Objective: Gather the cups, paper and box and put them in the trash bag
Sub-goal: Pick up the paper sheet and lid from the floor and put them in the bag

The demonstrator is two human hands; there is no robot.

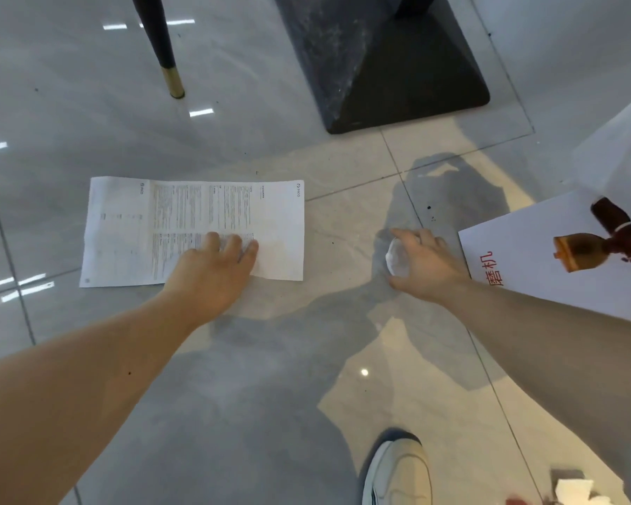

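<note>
A printed white paper sheet (pixel 132 231) lies flat on the grey tiled floor at centre left. My left hand (pixel 214 271) rests on its lower right part, fingers spread and pressing down. To the right, my right hand (pixel 425 262) curls around a clear plastic cup (pixel 396 259) lying on the floor. A white box (pixel 547 256) with a printed picture and red characters lies right of that hand, partly under my forearm. No trash bag is in view.
A dark marble table base (pixel 383 63) stands at the top centre. A black chair leg with a gold tip (pixel 166 56) stands at upper left. My shoe (pixel 397 472) is at the bottom. Crumpled white scrap (pixel 576 492) lies at bottom right.
</note>
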